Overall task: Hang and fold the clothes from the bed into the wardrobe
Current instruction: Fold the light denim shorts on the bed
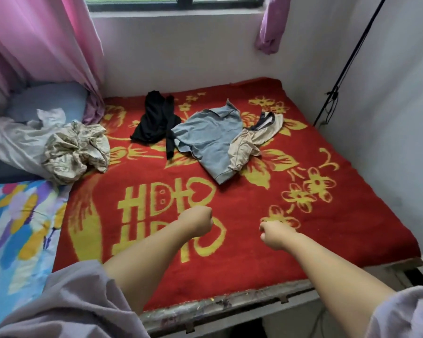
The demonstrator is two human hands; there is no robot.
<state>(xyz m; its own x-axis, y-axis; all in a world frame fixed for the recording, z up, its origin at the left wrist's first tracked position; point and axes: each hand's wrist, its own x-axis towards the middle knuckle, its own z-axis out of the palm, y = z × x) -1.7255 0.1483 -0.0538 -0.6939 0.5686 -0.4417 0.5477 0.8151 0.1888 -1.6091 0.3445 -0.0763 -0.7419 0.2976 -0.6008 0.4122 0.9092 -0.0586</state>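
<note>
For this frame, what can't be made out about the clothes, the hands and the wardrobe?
Head view only:
- Wardrobe: outside the frame.
- Grey shirt: its right side is hidden under the beige garment.
- Black garment: crumpled, type unclear.
- Left hand and right hand: fingers curled away from the camera, palms hidden.

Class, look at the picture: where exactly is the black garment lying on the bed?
In the head view, the black garment lies crumpled at the far side of the red blanket, left of centre, just left of the blue-grey shirt and below the window wall.

Pink curtain (34, 42), window (174, 2), perhaps a pillow (51, 101) beneath.
</note>
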